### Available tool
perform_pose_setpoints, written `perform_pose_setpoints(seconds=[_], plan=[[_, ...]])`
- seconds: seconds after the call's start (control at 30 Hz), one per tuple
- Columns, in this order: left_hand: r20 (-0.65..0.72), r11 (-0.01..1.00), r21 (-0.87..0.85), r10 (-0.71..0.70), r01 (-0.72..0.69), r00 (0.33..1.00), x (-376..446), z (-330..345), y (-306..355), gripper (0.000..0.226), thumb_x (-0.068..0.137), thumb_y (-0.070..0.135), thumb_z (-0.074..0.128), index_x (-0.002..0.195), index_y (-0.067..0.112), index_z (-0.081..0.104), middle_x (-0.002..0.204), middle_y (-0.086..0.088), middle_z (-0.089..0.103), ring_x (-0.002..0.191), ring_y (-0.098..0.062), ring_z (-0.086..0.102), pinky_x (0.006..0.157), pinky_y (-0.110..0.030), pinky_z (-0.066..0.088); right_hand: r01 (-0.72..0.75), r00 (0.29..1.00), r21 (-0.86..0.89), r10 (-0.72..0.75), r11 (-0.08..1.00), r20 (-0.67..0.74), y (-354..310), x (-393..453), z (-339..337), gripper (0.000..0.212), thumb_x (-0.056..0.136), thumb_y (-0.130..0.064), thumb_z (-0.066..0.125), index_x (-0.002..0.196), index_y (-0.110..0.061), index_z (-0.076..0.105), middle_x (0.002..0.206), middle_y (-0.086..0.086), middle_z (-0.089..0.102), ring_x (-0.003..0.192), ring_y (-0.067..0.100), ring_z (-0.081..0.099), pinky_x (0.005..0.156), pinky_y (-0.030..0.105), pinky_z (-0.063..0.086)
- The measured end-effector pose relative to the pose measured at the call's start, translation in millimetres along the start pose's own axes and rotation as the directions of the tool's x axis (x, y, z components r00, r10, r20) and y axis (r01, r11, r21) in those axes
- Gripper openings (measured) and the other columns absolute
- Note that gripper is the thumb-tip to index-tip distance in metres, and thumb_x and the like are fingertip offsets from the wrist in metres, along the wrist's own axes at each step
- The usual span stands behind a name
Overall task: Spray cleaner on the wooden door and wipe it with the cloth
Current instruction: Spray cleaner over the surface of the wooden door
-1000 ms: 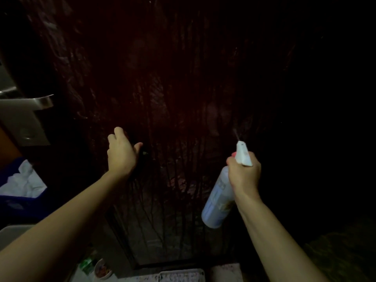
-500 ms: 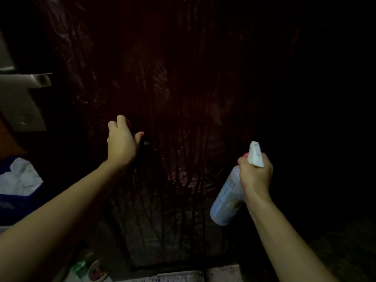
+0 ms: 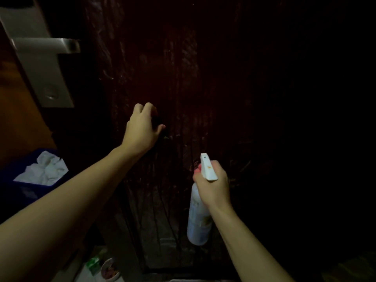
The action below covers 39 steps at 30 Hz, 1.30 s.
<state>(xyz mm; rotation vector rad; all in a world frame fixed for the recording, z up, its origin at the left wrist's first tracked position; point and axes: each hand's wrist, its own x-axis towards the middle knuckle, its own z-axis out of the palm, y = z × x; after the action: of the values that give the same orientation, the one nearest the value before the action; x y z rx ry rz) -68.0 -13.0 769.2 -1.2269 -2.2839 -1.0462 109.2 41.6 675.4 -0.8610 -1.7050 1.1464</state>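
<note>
The dark reddish wooden door (image 3: 183, 68) fills the view, streaked with wet runs down its lower half. My left hand (image 3: 142, 129) presses a dark cloth (image 3: 157, 121) against the door at mid height; the cloth is mostly hidden under my fingers. My right hand (image 3: 213, 184) grips the neck of a white spray bottle (image 3: 198, 218), lower and to the right, with the nozzle pointing up toward the door.
A silver lever handle on a metal plate (image 3: 43, 64) sits at the door's left edge. Below it stands a blue bin (image 3: 22, 192) with crumpled white paper. Small packets and a cup (image 3: 107, 269) lie on the floor near the door's foot.
My left hand with the cloth has slid upward on the door. The spray bottle has come closer to the left hand and no mist shows now. The view has tilted downward.
</note>
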Motion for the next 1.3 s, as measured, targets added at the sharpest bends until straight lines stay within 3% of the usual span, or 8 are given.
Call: perform_pose_setpoints(seconds=[0.1, 0.27, 0.37, 0.53, 0.73, 0.9, 1.13, 1.3], plan=[[-0.027, 1.0, -0.007, 0.027, -0.027, 0.999, -9.0, 9.0, -6.7, 0.042, 0.082, 0.023, 0.074, 0.115, 0.012, 0.052, 0.115, -0.007, 0.045, 0.098, -0.026, 0.057, 0.078, -0.026, 0.041, 0.02, 0.998, -0.028, -0.018, 0.999, 0.058, 9.4, -3.6, 22.4, 0.015, 0.078, -0.007, 0.066, 0.083, -0.02, 0.06, 0.078, -0.008, 0.063, 0.078, 0.015, 0.061, 0.072, 0.03, 0.05], [-0.129, 1.0, -0.021, -0.019, 0.016, 0.991, -27.1, 21.6, -19.9, 0.036, 0.086, 0.022, 0.068, 0.116, 0.011, 0.051, 0.117, -0.009, 0.045, 0.095, -0.022, 0.056, 0.074, -0.025, 0.04, 0.071, 0.996, -0.069, -0.067, 0.995, 0.065, 14.9, -9.5, 45.0, 0.006, 0.07, -0.021, 0.059, 0.069, -0.019, 0.054, 0.062, -0.003, 0.056, 0.065, 0.023, 0.058, 0.065, 0.049, 0.052], [-0.189, 0.996, 0.008, -0.083, 0.086, 0.978, -40.9, 28.4, -35.5, 0.033, 0.088, 0.022, 0.065, 0.114, 0.009, 0.05, 0.118, -0.012, 0.046, 0.095, -0.024, 0.056, 0.072, -0.025, 0.037, 0.135, 0.987, -0.111, -0.123, 0.985, 0.108, 18.6, -14.1, 59.1, 0.006, 0.068, -0.027, 0.055, 0.071, -0.022, 0.052, 0.066, -0.004, 0.059, 0.07, 0.026, 0.06, 0.07, 0.049, 0.052], [-0.093, 0.974, 0.102, -0.191, 0.2, 0.977, -59.9, 43.4, -63.5, 0.045, 0.088, 0.025, 0.067, 0.123, 0.008, 0.045, 0.128, -0.019, 0.042, 0.108, -0.039, 0.053, 0.085, -0.041, 0.044, 0.16, 0.976, -0.102, -0.142, 0.982, 0.163, 37.4, -20.5, 79.4, 0.013, 0.073, -0.027, 0.06, 0.086, -0.022, 0.059, 0.082, -0.002, 0.066, 0.083, 0.023, 0.062, 0.08, 0.044, 0.052], [-0.078, 0.979, 0.131, -0.144, 0.154, 0.986, -82.6, 71.9, -78.8, 0.044, 0.087, 0.026, 0.067, 0.12, 0.009, 0.045, 0.125, -0.018, 0.043, 0.105, -0.038, 0.055, 0.082, -0.04, 0.047, 0.177, 0.979, -0.054, -0.171, 0.983, 0.11, 61.0, -36.7, 86.9, 0.009, 0.076, -0.023, 0.059, 0.073, -0.023, 0.05, 0.074, -0.001, 0.06, 0.074, 0.024, 0.059, 0.071, 0.044, 0.053], [-0.063, 0.985, 0.12, -0.116, 0.123, 0.991, -93.5, 93.1, -78.9, 0.041, 0.087, 0.028, 0.067, 0.116, 0.008, 0.047, 0.121, -0.016, 0.045, 0.103, -0.037, 0.055, 0.078, -0.037, 0.043, 0.153, 0.987, -0.021, -0.152, 0.988, 0.055, 83.2, -32.8, 75.9, 0.013, 0.079, -0.021, 0.063, 0.092, -0.021, 0.058, 0.09, 0.003, 0.064, 0.087, 0.023, 0.06, 0.08, 0.039, 0.052], [-0.013, 0.991, 0.118, -0.056, 0.057, 0.998, -106.1, 122.7, -77.8, 0.04, 0.087, 0.03, 0.067, 0.115, 0.011, 0.044, 0.12, -0.015, 0.045, 0.101, -0.037, 0.056, 0.077, -0.04, 0.046, 0.184, 0.973, -0.06, -0.191, 0.981, -0.132, 120.5, -30.2, 36.5, 0.021, 0.08, -0.017, 0.064, 0.067, -0.024, 0.049, 0.066, -0.008, 0.056, 0.067, 0.016, 0.057, 0.066, 0.032, 0.049], [-0.034, 0.994, 0.098, -0.037, 0.041, 0.999, -108.0, 128.4, -78.0, 0.041, 0.088, 0.029, 0.066, 0.117, 0.011, 0.043, 0.121, -0.015, 0.044, 0.1, -0.036, 0.057, 0.071, -0.034, 0.041, 0.207, 0.97, -0.094, -0.217, 0.974, -0.111, 134.1, -25.1, 18.1, 0.009, 0.082, -0.02, 0.065, 0.083, -0.022, 0.056, 0.074, -0.009, 0.059, 0.074, 0.013, 0.059, 0.071, 0.032, 0.05]])
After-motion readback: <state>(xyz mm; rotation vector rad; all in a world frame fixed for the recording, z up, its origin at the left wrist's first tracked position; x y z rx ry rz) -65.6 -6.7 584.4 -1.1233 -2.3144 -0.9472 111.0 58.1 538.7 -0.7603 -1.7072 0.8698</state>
